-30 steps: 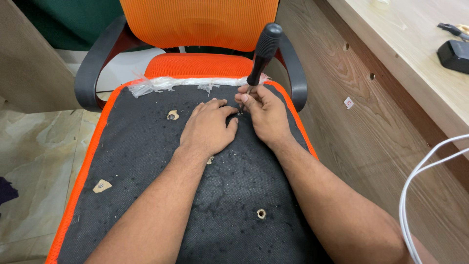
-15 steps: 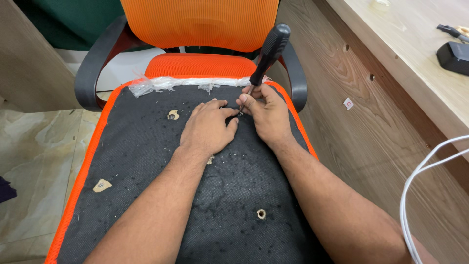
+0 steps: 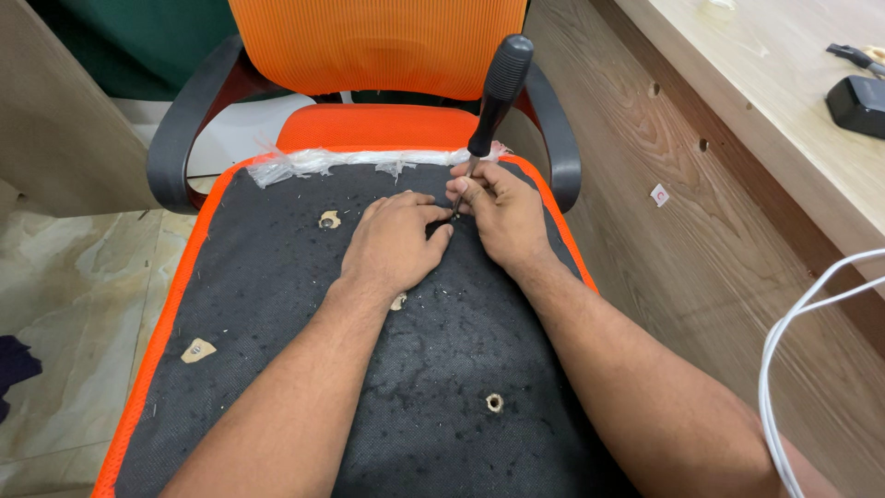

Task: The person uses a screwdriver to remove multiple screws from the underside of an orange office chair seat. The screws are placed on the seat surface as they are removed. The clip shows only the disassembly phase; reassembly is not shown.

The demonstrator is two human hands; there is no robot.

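Right, looking down from my head camera: the seat panel (image 3: pixel 304 369) lies upside down across the arms of an orange chair (image 3: pixel 369 55), its black fabric underside facing me, orange edge all round. My right hand (image 3: pixel 502 212) is near the far right part of the panel, fingers (image 3: pixel 470 192) pinched together low on the thin shaft of a screwdriver (image 3: pixel 498 92); the black handle stands up and leans away to the right, with nothing gripping it. My left hand (image 3: pixel 396 244) lies flat on the fabric just beside it, fingers together, the tips touching the spot where the blade meets the panel. The tip itself is hidden between my two hands, so I cannot tell what it sits in. Several holes show in the fabric: one hole (image 3: pixel 328 219) left of my left hand, another (image 3: pixel 495 402) nearer me between my forearms. By my reading I'm seating the blade at a fixing point. Next calls for keeping the tip from slipping while one hand climbs to the handle. A white cable (image 3: pixel 784 350) hangs right, beside the wooden bench (image 3: pixel 737 111).
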